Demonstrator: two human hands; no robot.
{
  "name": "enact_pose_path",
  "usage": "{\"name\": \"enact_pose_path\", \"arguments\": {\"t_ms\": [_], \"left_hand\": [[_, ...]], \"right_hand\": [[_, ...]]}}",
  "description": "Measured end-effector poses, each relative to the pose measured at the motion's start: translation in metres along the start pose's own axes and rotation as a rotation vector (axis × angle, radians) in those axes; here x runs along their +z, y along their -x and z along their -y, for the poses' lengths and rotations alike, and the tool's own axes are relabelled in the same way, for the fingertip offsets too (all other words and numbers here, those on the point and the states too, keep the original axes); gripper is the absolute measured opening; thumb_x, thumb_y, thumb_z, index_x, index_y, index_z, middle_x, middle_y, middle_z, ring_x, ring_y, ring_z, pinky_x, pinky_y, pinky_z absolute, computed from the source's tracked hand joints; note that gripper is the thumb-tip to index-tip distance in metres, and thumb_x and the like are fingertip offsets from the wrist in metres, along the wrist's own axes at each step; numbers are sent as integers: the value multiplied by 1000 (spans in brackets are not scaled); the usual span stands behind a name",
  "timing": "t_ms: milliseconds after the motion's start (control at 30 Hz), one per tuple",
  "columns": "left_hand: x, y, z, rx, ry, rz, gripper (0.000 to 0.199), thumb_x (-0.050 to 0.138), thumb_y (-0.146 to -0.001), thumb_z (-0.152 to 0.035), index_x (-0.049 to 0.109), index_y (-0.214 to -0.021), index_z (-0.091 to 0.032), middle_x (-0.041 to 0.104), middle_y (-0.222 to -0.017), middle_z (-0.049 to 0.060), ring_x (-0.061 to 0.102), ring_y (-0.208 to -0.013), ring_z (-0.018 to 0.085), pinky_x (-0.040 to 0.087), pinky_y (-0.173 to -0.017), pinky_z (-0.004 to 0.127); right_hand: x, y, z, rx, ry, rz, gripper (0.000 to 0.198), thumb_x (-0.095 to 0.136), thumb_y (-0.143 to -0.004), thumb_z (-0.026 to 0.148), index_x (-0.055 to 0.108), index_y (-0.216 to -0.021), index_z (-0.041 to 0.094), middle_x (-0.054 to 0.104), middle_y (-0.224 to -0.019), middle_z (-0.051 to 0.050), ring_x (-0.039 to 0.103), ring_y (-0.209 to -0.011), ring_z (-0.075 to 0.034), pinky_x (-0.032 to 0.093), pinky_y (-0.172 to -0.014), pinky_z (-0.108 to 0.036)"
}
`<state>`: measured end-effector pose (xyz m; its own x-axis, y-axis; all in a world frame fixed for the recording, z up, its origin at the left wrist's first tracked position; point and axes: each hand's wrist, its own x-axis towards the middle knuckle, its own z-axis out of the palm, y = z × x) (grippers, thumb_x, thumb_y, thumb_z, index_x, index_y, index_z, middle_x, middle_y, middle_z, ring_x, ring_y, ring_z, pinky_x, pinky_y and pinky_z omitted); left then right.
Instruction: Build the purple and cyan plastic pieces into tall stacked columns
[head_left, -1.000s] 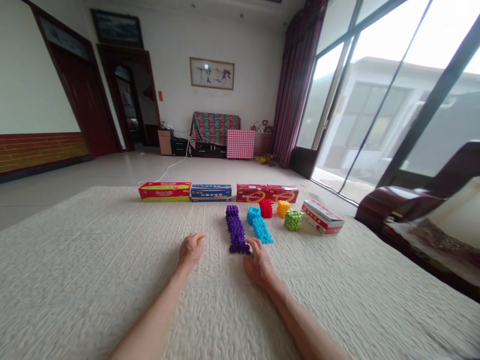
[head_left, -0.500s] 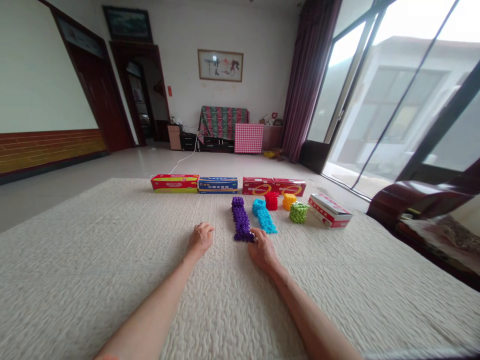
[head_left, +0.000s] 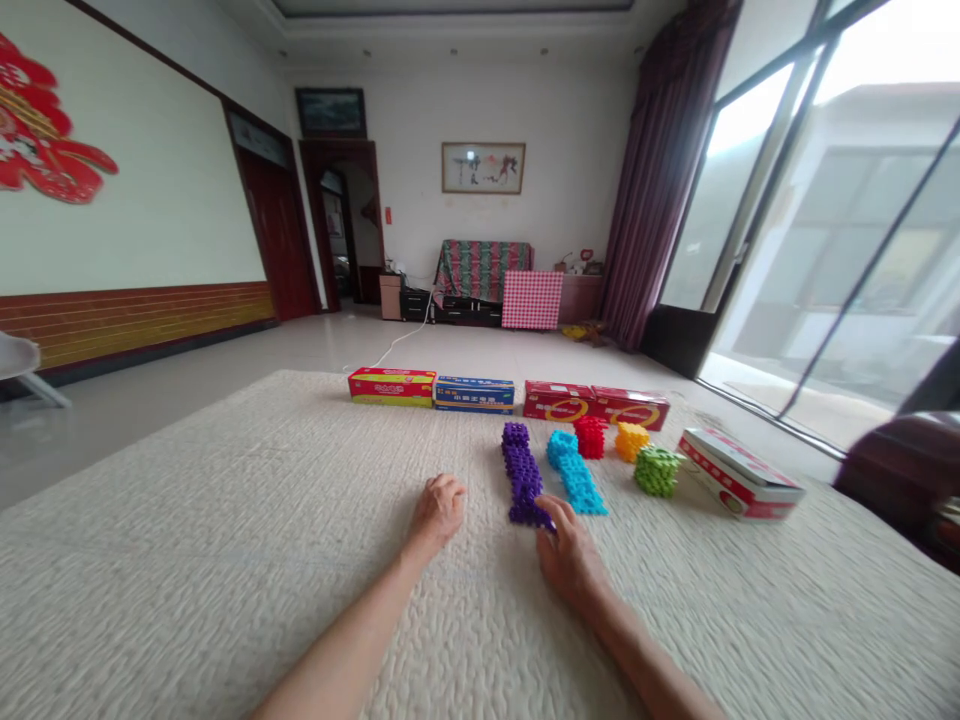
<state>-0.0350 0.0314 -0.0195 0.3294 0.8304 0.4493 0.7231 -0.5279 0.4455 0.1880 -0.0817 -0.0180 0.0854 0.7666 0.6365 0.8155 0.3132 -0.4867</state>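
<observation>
My left hand [head_left: 439, 510] rests on the quilted cover with its fingers curled in, and nothing shows in it. At the near right corner of a purple strip of interlocking plastic blocks [head_left: 524, 480], my right hand [head_left: 571, 555] has its thumb and fingers closed on the edge. The strip lies lengthwise, with a raised bit at its far end. Just right of it is a light blue strip of the same blocks [head_left: 577, 480], also raised at the far end. Beyond are a red block cluster [head_left: 590, 438], a yellow one [head_left: 631, 441] and a green one [head_left: 657, 471].
Along the far edge of the pale quilted cover [head_left: 225, 500] stand a red-and-yellow box [head_left: 391, 387], a blue box [head_left: 475, 394] and two red boxes [head_left: 557, 400]. A white-and-red box [head_left: 739, 474] lies at the right, near a dark armrest [head_left: 892, 470].
My view has tilted up and turned left, so everything sits lower and farther right. The right hand stays at the purple strip's near end; the left hand stays curled beside it.
</observation>
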Motion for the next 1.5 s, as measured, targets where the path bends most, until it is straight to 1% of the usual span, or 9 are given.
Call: {"name": "enact_pose_path", "arguments": {"t_ms": [233,400,533,667,867,967,1100,1267,1500], "left_hand": [[2,1,0,8,9,8,31,44,-79,-7,71,-89,-19,68,-100,7,58,-97,19,44,-92,32],[-5,0,4,45,7,46,33,43,-76,-4,71,-86,-19,69,-96,7,59,-96,18,44,-91,30],[-22,-7,25,16,-48,68,31,44,-78,-6,71,-85,-19,68,-95,8,59,-96,20,43,-92,33],[-45,-20,58,-83,-139,78,31,43,-79,-5,71,-84,-18,68,-94,9,59,-95,21,43,-90,33],[-79,-68,116,-233,-231,85,26,51,-77,-6,71,-87,-18,70,-94,10,63,-96,21,45,-87,30],[-97,-104,141,-295,-262,39,36,50,-79,-6,67,-109,-17,67,-110,13,62,-107,23,44,-91,31],[-112,-156,163,-313,-279,-9,53,42,-85,-8,47,-137,-16,50,-139,18,54,-122,25,42,-98,33],[-108,-215,178,-300,-285,25,68,45,-79,-3,35,-145,-12,31,-154,18,48,-129,28,41,-102,34],[-94,-228,199,-320,-317,80,44,49,-82,-12,58,-125,-19,55,-131,12,59,-112,26,47,-95,34]], "right_hand": [[5,0,-7,-9,88,-25,44,46,-78,15,56,-121,19,58,-124,-13,60,-113,-26,52,-94,-47],[7,-10,12,-163,49,-22,43,44,-83,13,53,-124,21,57,-128,-13,57,-118,-26,52,-94,-46],[36,-34,46,-250,-36,34,48,43,-81,9,51,-125,23,56,-129,-11,56,-119,-24,52,-95,-44],[87,-62,65,-301,-118,50,53,43,-75,4,50,-124,22,58,-124,-11,58,-116,-23,53,-94,-42],[152,-115,61,-245,-77,224,54,45,-67,1,53,-118,18,60,-120,-12,61,-110,-24,52,-93,-40],[172,-152,60,-251,-58,260,55,45,-69,2,51,-121,18,57,-125,-13,58,-115,-24,49,-97,-40],[195,-213,63,-198,26,305,56,46,-70,3,50,-125,12,49,-136,-19,53,-122,-27,46,-100,-42],[224,-281,66,-200,70,353,59,46,-71,1,47,-129,8,44,-142,-20,48,-128,-28,41,-105,-40],[253,-315,67,-183,157,441,57,51,-71,2,47,-127,10,48,-136,-19,48,-127,-28,41,-104,-38]]}}
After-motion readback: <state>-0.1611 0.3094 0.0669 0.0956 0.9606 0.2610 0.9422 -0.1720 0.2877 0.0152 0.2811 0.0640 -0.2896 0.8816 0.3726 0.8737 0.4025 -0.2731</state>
